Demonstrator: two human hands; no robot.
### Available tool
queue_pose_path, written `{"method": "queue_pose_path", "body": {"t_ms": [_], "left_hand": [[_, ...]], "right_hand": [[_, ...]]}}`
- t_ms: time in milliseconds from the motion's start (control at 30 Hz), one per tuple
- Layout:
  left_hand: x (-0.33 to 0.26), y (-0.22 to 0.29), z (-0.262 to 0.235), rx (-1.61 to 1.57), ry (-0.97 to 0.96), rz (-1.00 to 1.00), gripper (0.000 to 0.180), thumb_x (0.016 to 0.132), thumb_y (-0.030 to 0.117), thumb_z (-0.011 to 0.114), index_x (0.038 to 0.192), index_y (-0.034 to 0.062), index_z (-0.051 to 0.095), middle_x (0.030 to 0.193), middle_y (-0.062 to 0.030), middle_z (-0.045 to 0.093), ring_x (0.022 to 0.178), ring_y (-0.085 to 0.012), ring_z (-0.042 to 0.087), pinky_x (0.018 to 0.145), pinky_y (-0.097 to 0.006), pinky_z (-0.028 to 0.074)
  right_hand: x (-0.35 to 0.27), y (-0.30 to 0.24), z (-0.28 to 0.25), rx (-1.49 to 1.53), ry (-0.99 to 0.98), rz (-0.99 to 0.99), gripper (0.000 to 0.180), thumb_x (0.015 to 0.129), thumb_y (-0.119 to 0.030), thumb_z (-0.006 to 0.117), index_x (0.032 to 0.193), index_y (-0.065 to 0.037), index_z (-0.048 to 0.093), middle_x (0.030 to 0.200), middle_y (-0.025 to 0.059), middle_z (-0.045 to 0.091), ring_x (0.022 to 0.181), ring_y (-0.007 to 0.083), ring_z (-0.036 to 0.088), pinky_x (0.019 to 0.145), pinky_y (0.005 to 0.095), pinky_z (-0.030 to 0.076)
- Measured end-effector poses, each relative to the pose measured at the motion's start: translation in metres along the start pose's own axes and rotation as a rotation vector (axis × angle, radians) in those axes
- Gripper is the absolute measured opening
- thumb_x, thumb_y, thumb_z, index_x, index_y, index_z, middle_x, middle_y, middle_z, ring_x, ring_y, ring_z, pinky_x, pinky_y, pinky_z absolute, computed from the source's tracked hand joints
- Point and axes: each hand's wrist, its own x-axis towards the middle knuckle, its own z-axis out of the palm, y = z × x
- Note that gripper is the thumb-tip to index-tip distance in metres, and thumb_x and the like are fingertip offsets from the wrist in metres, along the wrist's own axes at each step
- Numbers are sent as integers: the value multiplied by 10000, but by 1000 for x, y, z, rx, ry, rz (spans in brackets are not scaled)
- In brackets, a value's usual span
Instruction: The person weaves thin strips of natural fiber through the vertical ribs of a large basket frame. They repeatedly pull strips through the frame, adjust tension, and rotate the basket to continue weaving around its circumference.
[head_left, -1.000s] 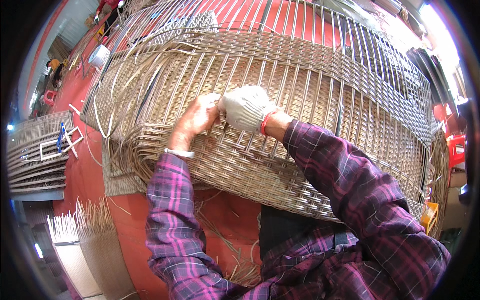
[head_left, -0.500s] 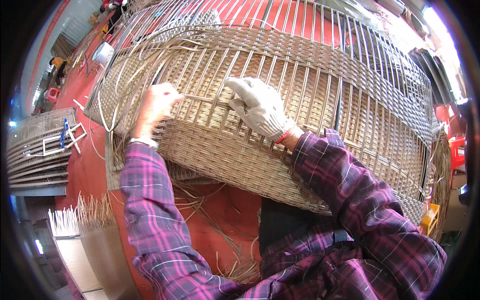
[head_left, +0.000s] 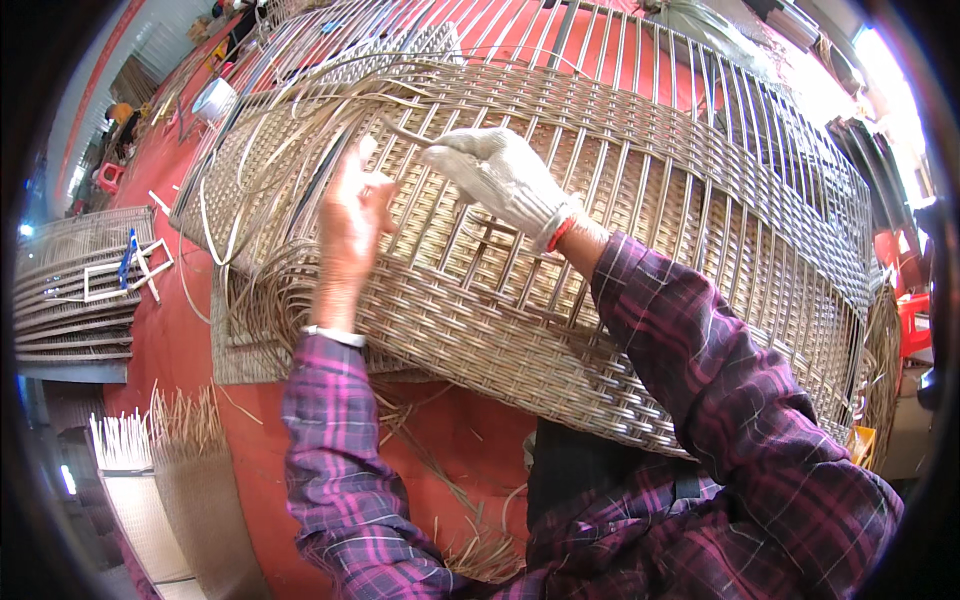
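Note:
A large half-woven rattan frame lies across my lap, with tan strips woven through metal ribs. My bare left hand is raised over the frame's left part and pinches a thin rattan strip between its fingertips. My right hand, in a white knit glove with a red cuff, grips the same strip a little to the right, above the weave. Loose long strips loop out over the frame's left end.
The floor is red. A stack of woven panels with a white frame lies at the left. Another woven piece with upright strip ends stands at lower left. Cut strip scraps litter the floor by my knees. Red stools stand at the right.
Both hands have lifted from the frame's near edge up over the weave. The left hand swung out left and then came back, drawing the strip along with the gloved right hand.

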Motion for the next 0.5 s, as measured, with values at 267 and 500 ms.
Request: {"method": "queue_pose_path", "body": {"t_ms": [267, 500], "left_hand": [[25, -40, 18, 75, -240, -82, 294, 805, 63, 706, 1091, 26, 646, 705, -73, 649, 626, -137, 614, 573, -302, 485], [52, -23, -10, 147, -701, -260, 306, 896, 343, 671, 892, 38, 647, 616, 2, 588, 488, -43, 509, 458, -204, 386]], "right_hand": [[2, 16, 19, -987, -204, -180, 124, 770, -208, 620, 769, -135, 720, 674, 119, 671, 644, 313, 675, 560, 422, 517], [15, 32, 28, -516, -118, 88, 219, 876, -336, 584, 948, -182, 721, 815, 93, 695, 771, 295, 679, 677, 398, 535]]}}
